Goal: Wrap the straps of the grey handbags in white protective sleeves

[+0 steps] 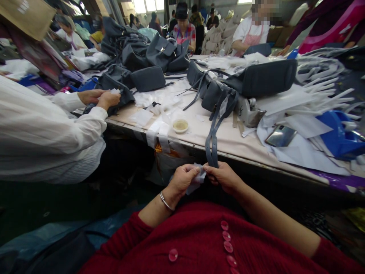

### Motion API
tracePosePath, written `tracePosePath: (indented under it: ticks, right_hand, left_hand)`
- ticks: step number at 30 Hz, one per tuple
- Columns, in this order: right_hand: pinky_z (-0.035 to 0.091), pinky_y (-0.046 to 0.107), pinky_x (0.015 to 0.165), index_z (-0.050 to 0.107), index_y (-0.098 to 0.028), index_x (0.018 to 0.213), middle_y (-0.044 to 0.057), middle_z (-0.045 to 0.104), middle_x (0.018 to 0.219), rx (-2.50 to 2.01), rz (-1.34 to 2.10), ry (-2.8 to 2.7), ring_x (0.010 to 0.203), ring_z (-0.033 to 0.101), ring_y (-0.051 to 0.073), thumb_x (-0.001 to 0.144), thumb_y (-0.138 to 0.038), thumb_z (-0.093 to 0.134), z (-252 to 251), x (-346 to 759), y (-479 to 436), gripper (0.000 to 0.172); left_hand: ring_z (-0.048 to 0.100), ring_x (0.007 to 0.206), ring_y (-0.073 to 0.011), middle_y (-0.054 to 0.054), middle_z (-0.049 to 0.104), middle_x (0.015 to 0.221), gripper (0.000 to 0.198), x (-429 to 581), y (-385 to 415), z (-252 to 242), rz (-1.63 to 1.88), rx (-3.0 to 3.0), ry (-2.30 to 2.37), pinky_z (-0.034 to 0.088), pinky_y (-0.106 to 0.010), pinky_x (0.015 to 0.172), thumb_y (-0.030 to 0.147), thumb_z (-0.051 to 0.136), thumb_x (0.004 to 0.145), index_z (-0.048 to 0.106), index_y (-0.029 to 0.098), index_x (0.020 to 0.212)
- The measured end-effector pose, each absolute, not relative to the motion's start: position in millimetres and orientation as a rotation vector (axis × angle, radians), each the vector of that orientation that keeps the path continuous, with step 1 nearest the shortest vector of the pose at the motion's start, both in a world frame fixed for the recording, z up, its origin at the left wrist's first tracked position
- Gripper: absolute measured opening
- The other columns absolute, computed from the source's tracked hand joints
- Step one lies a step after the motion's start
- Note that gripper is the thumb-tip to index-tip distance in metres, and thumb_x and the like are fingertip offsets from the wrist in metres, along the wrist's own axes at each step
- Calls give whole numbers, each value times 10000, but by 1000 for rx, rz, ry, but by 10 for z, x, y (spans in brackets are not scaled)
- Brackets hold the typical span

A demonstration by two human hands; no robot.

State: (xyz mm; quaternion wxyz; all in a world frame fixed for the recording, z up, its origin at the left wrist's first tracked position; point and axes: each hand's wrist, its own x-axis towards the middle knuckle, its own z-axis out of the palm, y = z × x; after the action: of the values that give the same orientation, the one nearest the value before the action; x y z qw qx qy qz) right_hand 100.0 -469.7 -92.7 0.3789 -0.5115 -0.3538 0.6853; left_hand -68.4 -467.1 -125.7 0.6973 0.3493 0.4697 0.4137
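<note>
My left hand (182, 179) pinches a thin whitish translucent sheet (200, 175) in front of my body, below the table edge. Close beside it, my right hand (224, 176) is closed around the ends of dark grey-blue straps (211, 146) and its fingertips touch the sheet. The straps hang over the table's front edge from a dark grey-blue bag (218, 97) on the tabletop. Whether the sheet is paper or plastic, I cannot tell.
A shallow dish (180, 125) of yellowish stuff stands near the table edge. A phone (281, 136) lies on white sheets, beside a blue bin (340, 135). Bags are heaped (162, 51) farther back. At left, a co-worker's hands (107, 99) handle another bag.
</note>
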Motion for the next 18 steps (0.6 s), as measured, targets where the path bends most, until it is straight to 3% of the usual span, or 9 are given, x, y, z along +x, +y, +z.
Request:
tracePosePath:
  ticks: [6,13,15,18]
  right_hand:
    - [212,180,381,586,-161,749,-75,432,495,-1304,1751,-918,420,333,50,708,-426,773,-934,986,-4714,328]
    - [192,177,379,588,-157,770,-68,446,522,-1270,1701,-897,423,331,46,711,-403,771,-970,1027,-4699,313]
    - [190,178,377,587,-157,771,-69,443,520,-1266,1697,-887,419,326,45,709,-400,773,-974,1038,-4689,312]
    - [200,181,373,582,-159,757,-68,444,523,-1275,1697,-875,416,324,45,701,-397,778,-961,1035,-4681,313]
  left_hand:
    - [534,574,-94,-26,638,687,372,-675,-4690,-1296,926,768,1006,425,-218,560,457,788,690,699,105,772]
    - [648,699,-157,-90,721,840,320,-674,-4640,-1309,1017,673,1072,504,-270,669,344,744,732,698,107,941]
    - [610,616,-116,-35,679,764,346,-710,-4607,-1326,1083,580,1113,490,-249,616,314,736,733,650,128,1012]
    - [410,435,-42,90,489,592,424,-784,-4569,-1314,1131,519,1097,399,-196,491,367,708,768,578,164,1117]
